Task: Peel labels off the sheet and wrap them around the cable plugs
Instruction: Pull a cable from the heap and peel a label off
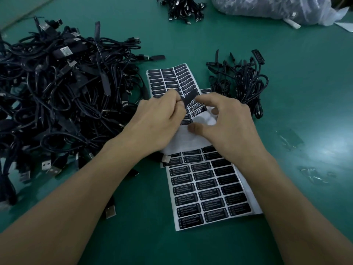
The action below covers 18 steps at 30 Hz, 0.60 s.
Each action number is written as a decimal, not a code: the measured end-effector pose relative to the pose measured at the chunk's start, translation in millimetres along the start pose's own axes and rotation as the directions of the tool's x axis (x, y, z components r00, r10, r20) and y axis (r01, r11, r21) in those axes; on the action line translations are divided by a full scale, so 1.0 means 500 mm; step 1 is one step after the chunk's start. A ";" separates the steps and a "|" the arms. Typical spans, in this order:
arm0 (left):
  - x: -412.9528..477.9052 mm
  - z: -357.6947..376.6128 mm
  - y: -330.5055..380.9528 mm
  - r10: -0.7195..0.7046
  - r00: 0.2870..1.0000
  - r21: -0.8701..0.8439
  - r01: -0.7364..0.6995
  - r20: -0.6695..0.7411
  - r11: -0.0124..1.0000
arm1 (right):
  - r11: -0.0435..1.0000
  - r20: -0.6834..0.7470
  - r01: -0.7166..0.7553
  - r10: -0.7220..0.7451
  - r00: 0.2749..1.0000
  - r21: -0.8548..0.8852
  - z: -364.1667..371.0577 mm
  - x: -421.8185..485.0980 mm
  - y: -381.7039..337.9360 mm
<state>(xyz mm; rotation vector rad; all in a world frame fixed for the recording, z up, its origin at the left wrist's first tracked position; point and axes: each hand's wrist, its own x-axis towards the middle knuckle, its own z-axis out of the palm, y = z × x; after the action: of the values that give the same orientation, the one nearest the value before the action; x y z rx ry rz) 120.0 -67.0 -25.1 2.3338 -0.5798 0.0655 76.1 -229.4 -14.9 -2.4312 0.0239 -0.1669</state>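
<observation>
Green table (pixel 286 96) | left hand (pixel 158 119) pinches black label (pixel 189 98) | right hand (pixel 229 127), at 3 o'clock, loosely curled, thumb touching label sheet (pixel 191 143)

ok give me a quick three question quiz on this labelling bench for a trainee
1. True or false: the bigger cable pile lies to the person's left of the label sheets.
2. The left hand pinches: A a black strip, B scissors, C a plastic bag.
3. Fill in: each label reads "LED ____".
Key: 1 true; 2 A; 3 CONTROLLER.
</observation>
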 end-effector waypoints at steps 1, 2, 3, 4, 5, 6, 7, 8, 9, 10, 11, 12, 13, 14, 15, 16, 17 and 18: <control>0.001 0.001 -0.001 -0.010 1.000 0.001 0.010 -0.004 1.000 | 1.000 -0.025 0.024 -0.024 0.999 0.013 0.000 0.000 0.001; 0.001 0.001 -0.002 -0.024 1.000 -0.022 0.024 -0.010 0.999 | 0.998 -0.051 0.038 -0.035 0.998 0.049 0.001 0.000 0.002; 0.002 0.001 -0.005 -0.038 0.999 -0.061 0.037 -0.016 0.997 | 0.994 -0.069 0.035 -0.028 0.997 0.102 0.002 0.002 0.002; 0.002 0.001 -0.007 -0.049 0.999 -0.105 0.046 -0.020 0.993 | 0.986 -0.077 0.019 -0.006 0.997 0.164 0.002 0.004 0.004; 0.001 0.000 -0.009 -0.051 0.998 -0.145 0.047 -0.025 0.988 | 0.974 -0.077 -0.005 0.024 0.997 0.227 0.003 0.005 0.007; 0.001 -0.001 -0.010 -0.047 0.998 -0.177 0.040 -0.034 0.983 | 0.959 -0.072 -0.029 0.051 0.996 0.283 0.004 0.007 0.009; 0.000 -0.001 -0.010 -0.038 0.998 -0.196 0.028 -0.047 0.980 | 0.944 -0.060 -0.043 0.066 0.996 0.327 0.003 0.007 0.009; 0.001 -0.001 -0.009 -0.029 0.998 -0.203 0.016 -0.060 0.979 | 0.930 -0.046 -0.048 0.070 0.996 0.364 0.002 0.007 0.008; 0.001 -0.002 -0.008 -0.025 0.997 -0.206 0.010 -0.068 0.979 | 0.916 -0.035 -0.051 0.071 0.997 0.397 0.000 0.006 0.008; 0.002 -0.003 -0.008 -0.026 0.997 -0.213 0.010 -0.069 0.977 | 0.903 -0.025 -0.057 0.074 0.997 0.426 -0.001 0.006 0.007; 0.002 -0.003 -0.007 -0.032 0.997 -0.226 0.016 -0.065 0.974 | 0.888 -0.017 -0.062 0.079 0.997 0.456 -0.002 0.005 0.005; 0.003 -0.004 -0.007 -0.038 0.997 -0.242 0.022 -0.062 0.970 | 0.870 -0.009 -0.069 0.084 0.996 0.488 -0.002 0.005 0.002; 0.002 -0.005 -0.007 -0.041 0.997 -0.257 0.025 -0.058 0.966 | 0.851 -0.001 -0.078 0.091 0.996 0.519 -0.002 0.005 0.000; 0.001 -0.006 -0.006 -0.043 0.998 -0.272 0.027 -0.053 0.962 | 0.833 0.012 -0.092 0.102 0.995 0.546 -0.002 0.005 0.000; -0.001 -0.007 -0.005 -0.048 0.998 -0.287 0.033 -0.045 0.958 | 0.815 0.028 -0.114 0.119 0.992 0.568 -0.003 0.006 0.001; -0.002 -0.008 -0.004 -0.053 0.998 -0.302 0.040 -0.036 0.953 | 0.796 0.047 -0.137 0.135 0.990 0.590 -0.004 0.007 0.002; -0.003 -0.010 -0.002 -0.053 0.998 -0.308 0.042 -0.026 0.950 | 0.780 0.068 -0.156 0.145 0.987 0.606 -0.006 0.008 0.002; -0.003 -0.011 0.000 -0.042 0.999 -0.294 0.034 -0.020 0.955 | 0.771 0.084 -0.170 0.151 0.985 0.613 -0.007 0.009 0.002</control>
<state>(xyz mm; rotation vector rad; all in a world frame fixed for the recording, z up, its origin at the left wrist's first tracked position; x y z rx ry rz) 119.3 -62.7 -21.6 2.0508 -0.4951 -0.0086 80.0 -232.8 -12.6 -1.7548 0.1422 -0.0454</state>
